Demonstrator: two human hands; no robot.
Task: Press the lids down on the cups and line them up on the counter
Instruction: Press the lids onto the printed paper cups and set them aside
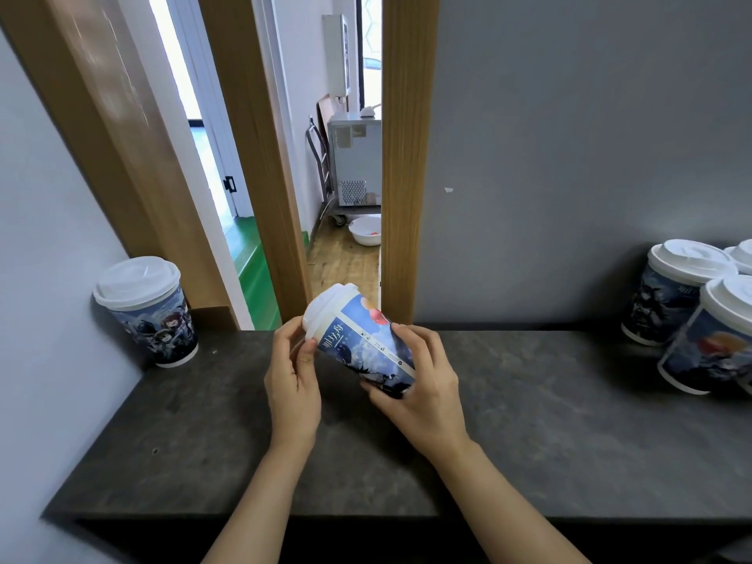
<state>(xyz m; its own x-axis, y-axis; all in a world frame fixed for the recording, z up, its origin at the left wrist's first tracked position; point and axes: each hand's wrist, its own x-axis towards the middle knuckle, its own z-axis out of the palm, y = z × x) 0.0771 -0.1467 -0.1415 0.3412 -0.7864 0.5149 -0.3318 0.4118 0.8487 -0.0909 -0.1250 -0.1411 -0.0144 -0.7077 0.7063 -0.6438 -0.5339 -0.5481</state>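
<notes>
You hold a printed paper cup (364, 346) tilted above the dark stone counter (529, 421). Your right hand (423, 380) wraps its base; your left hand (293, 384) pinches the white lid (325, 309). Uneven pressure could pop the lid off. Lidded cups stand at both ends, before grey walls and an open doorway.

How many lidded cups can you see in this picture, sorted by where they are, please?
Cup held in both hands, the left hand and the right hand: 1
Cup standing at the left end of the counter: 1
Cups grouped at the right end: 3 in view, the frame edge may hide more
Total: 5
</notes>
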